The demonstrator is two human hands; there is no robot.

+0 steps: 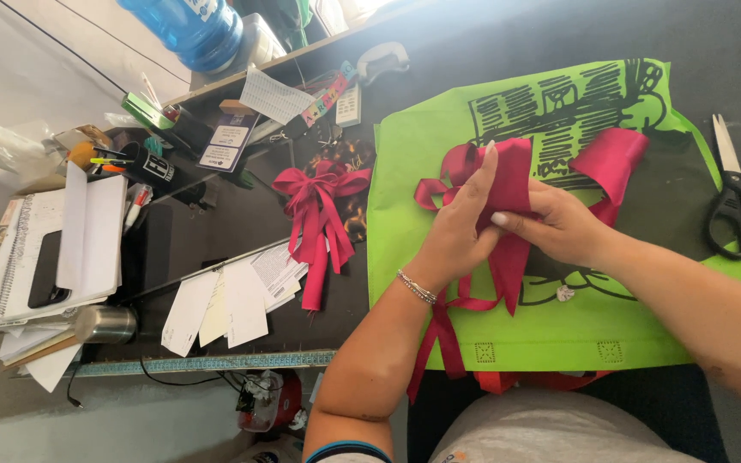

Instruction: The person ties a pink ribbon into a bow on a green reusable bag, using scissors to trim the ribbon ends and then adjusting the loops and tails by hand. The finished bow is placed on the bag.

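both hands, left hand (460,225) and right hand (559,225), pinch folded magenta ribbon (508,184) on the green bag (405,214); scissors (735,206) at three o'clock

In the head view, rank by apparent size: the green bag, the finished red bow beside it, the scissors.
1. Green bag, clearly largest.
2. Finished red bow and scissors look alike in extent; I would not rank them.

A thin silver bracelet (417,287) circles the wrist just behind the left hand (459,225); further up that arm, a blue-edged sleeve (346,451). Right hand (559,225) bare.
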